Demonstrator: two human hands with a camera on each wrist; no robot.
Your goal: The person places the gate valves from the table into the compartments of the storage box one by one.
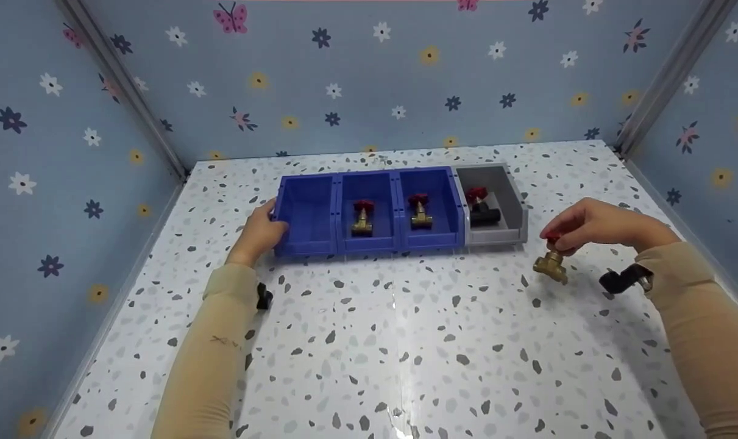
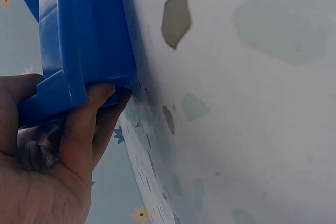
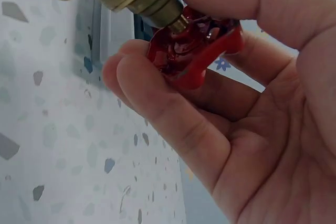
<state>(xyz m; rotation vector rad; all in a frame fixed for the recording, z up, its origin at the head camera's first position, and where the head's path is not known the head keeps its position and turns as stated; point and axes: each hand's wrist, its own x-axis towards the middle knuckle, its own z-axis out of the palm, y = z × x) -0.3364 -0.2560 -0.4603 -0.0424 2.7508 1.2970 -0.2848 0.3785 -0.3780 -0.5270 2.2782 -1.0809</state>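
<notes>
My right hand (image 1: 597,225) holds a brass valve (image 1: 550,266) by its red handwheel (image 3: 194,69), body hanging downward, to the right of the grey bin (image 1: 496,236). The right wrist view shows the thumb and fingers around that wheel and the threaded brass body beyond it. At the other end of the row, my left hand (image 1: 259,235) grips the side wall of the leftmost blue bin (image 1: 305,248), its fingers curled around the edge. Inside this bin nothing lies. The middle blue bin (image 1: 369,244) and the right blue bin (image 1: 432,239) each contain a red-wheeled brass valve.
In the grey bin lies a red-wheeled valve with a black body (image 1: 484,214). The four-sided speckled table (image 1: 393,341) meets flower-patterned walls (image 1: 375,79) at the back and sides. A black wrist mount (image 1: 624,279) sticks out from the right sleeve.
</notes>
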